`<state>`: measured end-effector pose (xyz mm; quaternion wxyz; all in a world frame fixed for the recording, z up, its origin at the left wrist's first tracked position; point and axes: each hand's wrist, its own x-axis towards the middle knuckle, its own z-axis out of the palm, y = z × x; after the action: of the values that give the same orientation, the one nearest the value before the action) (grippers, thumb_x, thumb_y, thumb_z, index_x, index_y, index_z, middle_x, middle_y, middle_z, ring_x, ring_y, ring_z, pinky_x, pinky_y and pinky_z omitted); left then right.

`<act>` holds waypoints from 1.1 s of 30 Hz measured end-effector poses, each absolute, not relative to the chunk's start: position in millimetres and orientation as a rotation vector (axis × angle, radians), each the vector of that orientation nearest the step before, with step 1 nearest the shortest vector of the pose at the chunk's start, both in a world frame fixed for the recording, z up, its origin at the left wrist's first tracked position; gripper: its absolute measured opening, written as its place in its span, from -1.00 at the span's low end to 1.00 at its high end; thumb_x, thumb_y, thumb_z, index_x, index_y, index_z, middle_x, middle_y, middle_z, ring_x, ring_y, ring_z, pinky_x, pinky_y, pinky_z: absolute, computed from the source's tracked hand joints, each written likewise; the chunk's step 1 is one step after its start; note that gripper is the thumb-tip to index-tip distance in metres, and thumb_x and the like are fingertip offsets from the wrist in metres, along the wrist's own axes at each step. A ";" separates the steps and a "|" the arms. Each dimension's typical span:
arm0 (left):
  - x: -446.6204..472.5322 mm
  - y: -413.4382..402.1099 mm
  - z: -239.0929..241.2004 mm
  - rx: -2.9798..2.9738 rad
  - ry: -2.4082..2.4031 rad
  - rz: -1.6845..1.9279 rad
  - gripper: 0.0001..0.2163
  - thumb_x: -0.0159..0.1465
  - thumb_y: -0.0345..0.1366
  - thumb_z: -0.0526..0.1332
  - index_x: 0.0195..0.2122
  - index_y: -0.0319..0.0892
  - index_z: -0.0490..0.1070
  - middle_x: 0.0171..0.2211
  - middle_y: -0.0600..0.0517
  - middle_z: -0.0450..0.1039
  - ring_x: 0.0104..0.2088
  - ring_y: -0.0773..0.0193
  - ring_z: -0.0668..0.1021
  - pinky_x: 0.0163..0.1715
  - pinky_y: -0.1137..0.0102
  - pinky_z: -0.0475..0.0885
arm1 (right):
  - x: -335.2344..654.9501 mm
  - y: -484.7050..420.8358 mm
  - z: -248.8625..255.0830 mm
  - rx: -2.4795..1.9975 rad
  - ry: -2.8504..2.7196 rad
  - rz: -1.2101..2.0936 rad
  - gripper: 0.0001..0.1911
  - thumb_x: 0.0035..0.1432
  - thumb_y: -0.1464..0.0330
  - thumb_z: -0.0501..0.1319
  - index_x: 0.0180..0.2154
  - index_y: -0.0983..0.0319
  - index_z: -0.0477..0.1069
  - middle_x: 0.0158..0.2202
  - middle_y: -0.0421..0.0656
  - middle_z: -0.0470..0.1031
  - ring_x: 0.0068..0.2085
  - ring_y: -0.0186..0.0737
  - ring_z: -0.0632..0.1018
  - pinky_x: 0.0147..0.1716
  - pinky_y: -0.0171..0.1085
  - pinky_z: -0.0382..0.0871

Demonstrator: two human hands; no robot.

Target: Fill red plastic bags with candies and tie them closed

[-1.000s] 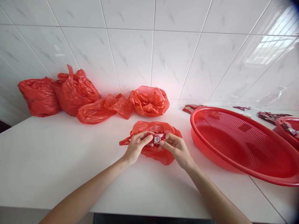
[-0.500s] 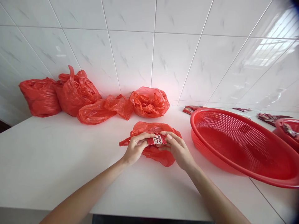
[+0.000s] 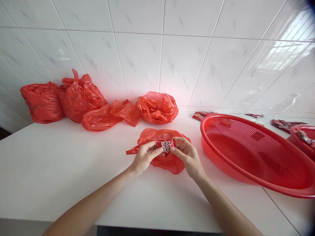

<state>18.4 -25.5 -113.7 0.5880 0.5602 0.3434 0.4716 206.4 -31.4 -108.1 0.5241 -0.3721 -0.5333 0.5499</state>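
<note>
Record at centre: small red packet point(image 3: 166, 145) with white panel and dark red lettering, printed face turned toward the camera. Find it held in both hands, over the spread red bag point(image 3: 169, 165) on the white bench point(image 3: 73, 177). Cannot tell whether in contact with the bag.

Left hand point(image 3: 145, 155): grip clamped on the packet's left end, thumb along the lower edge, fingers behind. Right hand point(image 3: 186, 153): grip clamped on the right end, thumb at the lower right corner, forefinger bent along the top. Forearms both angled in from the near side, well apart at the elbows.

Note the spread bag: crumpled, low, with a twisted strip trailing left onto the bench.

Note along the tiled wall point(image 3: 137, 59), left to right: bulging bag point(image 3: 43, 103), touching a taller bag point(image 3: 81, 100) with one peak raised; then limp bag point(image 3: 100, 118); then rounded bag point(image 3: 158, 109) with rumpled red plastic showing at the top.

To the right: large red basket point(image 3: 236, 157), perforated, near the right forearm. Behind its rim: flat wrappers point(image 3: 200, 115). Farther right: dark red wrappers point(image 3: 285, 124), just beside a smaller basket point(image 3: 299, 144), cut by the frame edge.
</note>
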 end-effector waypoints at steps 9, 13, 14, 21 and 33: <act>19.5 -28.0 -115.9 1.342 0.834 1.085 -0.77 0.23 -0.27 0.35 -0.11 -0.20 0.51 -0.09 -0.07 0.55 -0.05 0.15 0.56 0.05 0.23 0.44 | 205.4 -33.4 -107.4 -0.863 -1.335 1.289 -0.82 0.18 0.23 0.33 -0.24 0.18 0.46 -0.19 -0.13 0.58 -0.14 -0.15 0.56 -0.08 -0.17 0.46; 16.6 -27.2 -112.9 1.337 0.867 1.139 -0.68 0.22 -0.24 0.36 -0.01 -0.17 0.48 -0.09 -0.06 0.55 -0.05 0.15 0.55 0.01 0.24 0.46 | 205.7 -34.7 -109.1 -0.884 -1.443 1.268 -0.82 0.19 0.24 0.32 -0.31 0.20 0.41 -0.36 -0.18 0.52 -0.31 -0.23 0.53 -0.27 -0.22 0.47; 16.2 -27.2 -112.0 1.348 0.864 1.138 -0.68 0.23 -0.22 0.35 -0.01 -0.17 0.48 -0.10 -0.06 0.55 -0.05 0.15 0.55 0.01 0.24 0.46 | 205.3 -35.1 -109.2 -0.888 -1.479 1.263 -0.81 0.20 0.23 0.31 -0.31 0.21 0.42 -0.38 -0.19 0.50 -0.34 -0.24 0.52 -0.30 -0.23 0.46; 17.8 -28.3 -109.2 1.301 0.902 1.205 -0.78 0.27 -0.19 0.30 -0.16 -0.23 0.53 -0.20 -0.06 0.59 -0.14 0.16 0.59 -0.04 0.28 0.48 | 205.5 -34.1 -107.6 -0.960 -1.598 1.177 -0.74 0.21 0.19 0.31 -0.14 0.21 0.50 -0.19 -0.11 0.57 -0.17 -0.14 0.56 -0.13 -0.17 0.46; 14.7 -28.3 -110.2 1.267 0.890 1.177 -0.76 0.28 -0.20 0.30 -0.07 -0.18 0.53 -0.13 -0.06 0.60 -0.11 0.15 0.59 -0.04 0.28 0.49 | 205.4 -34.8 -103.6 -0.903 -1.543 1.286 -0.75 0.25 0.16 0.26 -0.17 0.18 0.53 -0.21 -0.10 0.59 -0.15 -0.09 0.57 -0.09 -0.15 0.46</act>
<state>14.7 -28.3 -110.2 0.5633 0.5384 0.3781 0.4998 205.4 -34.8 -103.6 0.4527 -0.3656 -0.6246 0.5208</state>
